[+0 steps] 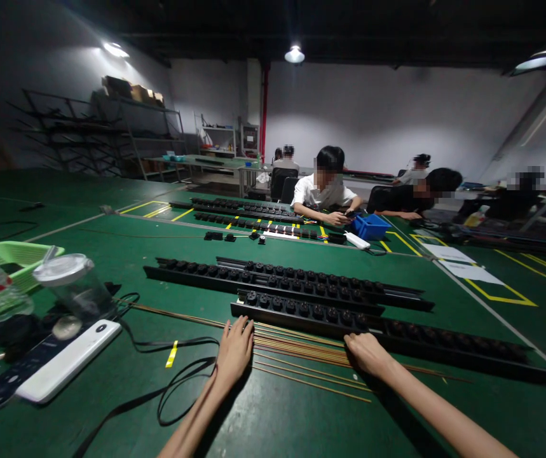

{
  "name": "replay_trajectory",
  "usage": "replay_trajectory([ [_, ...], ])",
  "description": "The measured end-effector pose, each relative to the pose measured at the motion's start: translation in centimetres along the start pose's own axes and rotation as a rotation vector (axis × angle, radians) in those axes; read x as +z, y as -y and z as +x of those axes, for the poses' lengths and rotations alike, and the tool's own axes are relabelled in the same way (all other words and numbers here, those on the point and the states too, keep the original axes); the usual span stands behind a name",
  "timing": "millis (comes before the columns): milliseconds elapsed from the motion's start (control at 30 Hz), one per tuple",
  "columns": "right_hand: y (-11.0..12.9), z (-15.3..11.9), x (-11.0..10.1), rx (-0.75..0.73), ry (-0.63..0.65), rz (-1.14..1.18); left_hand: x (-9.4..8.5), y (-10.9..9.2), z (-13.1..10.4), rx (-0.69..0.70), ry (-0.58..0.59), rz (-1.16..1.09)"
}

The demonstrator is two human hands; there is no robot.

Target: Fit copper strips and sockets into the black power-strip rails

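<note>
Evidently, both hands are at the rods [301, 347], which lie in a loose bundle on the green worktop [273, 432], just in front of the nearest black strip [444, 344]. The left hand [234, 348] lies palm down across the rods, its fingers stretched out and unclenched, their tips close to the strip's left end. The right hand [368, 353] is curled, knuckles up, over the rods farther right, beside the strip's front edge; I cannot tell whether it grips anything. Two more strips of round black parts lie behind, roughly parallel. Left of the rods are a looped black cord [175, 345], a bit of yellow tape [171, 355], a white device [70, 362], a clear cup [75, 289] and a green basket [34, 254]. Across the worktop, a co-worker in a white shirt [307, 191] leans beside a blue bin [372, 228]; papers [454, 254] lie to the right.
</note>
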State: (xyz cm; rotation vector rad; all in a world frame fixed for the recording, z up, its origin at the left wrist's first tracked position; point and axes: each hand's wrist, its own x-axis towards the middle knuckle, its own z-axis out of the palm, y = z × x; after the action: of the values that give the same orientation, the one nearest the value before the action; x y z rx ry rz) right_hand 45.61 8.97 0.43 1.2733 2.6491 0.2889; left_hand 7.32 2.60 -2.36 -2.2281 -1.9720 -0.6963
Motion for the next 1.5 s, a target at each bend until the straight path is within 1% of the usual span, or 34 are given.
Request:
replay_trajectory([
  [67,-0.1,-0.1,0.2,0.009,-0.011,0.009,-0.9,-1.4,0.9,0.076,0.071,-0.062],
  [133,-0.2,-0.3,0.2,0.021,-0.016,0.017,-1.1,-2.9,1.8,0.163,0.126,-0.094],
  [200,-0.4,-0.5,0.1,0.033,-0.018,0.027,-0.7,-4.5,2.7,0.251,0.186,-0.108],
  [267,-0.5,-0.7,-0.2,0.044,-0.025,0.037,0.0,-6.0,3.4,0.307,0.237,-0.098],
  [400,-0.3,-1.1,-0.6,0.052,-0.047,0.044,1.2,-8.4,4.8,0.375,0.334,-0.038],
  [567,0.1,-1.2,-0.5,0.051,-0.078,0.035,1.5,-10.0,5.9,0.400,0.401,0.036],
  [800,-0.1,-1.3,-0.1,0.033,-0.108,0.012,1.8,-11.5,5.9,0.411,0.418,0.076],
  [1067,-0.3,-1.4,0.1,0.031,-0.138,0.019,2.3,-11.7,5.5,0.422,0.389,0.080],
  [1167,-0.2,-1.7,-0.3,0.042,-0.149,0.032,2.5,-11.8,5.4,0.420,0.369,0.076],
  [1267,-0.3,-2.3,-1.2,0.073,-0.163,0.034,2.6,-11.6,5.4,0.402,0.340,0.066],
  [1333,-0.3,-2.8,-1.9,0.097,-0.184,0.028,2.3,-11.4,5.4,0.391,0.315,0.052],
  [1400,-0.1,-3.7,-2.2,0.112,-0.224,0.032,1.7,-11.3,5.2,0.390,0.286,0.031],
  [1500,1.0,-5.9,-1.6,0.111,-0.321,0.083,0.4,-11.2,3.8,0.395,0.230,-0.006],
])
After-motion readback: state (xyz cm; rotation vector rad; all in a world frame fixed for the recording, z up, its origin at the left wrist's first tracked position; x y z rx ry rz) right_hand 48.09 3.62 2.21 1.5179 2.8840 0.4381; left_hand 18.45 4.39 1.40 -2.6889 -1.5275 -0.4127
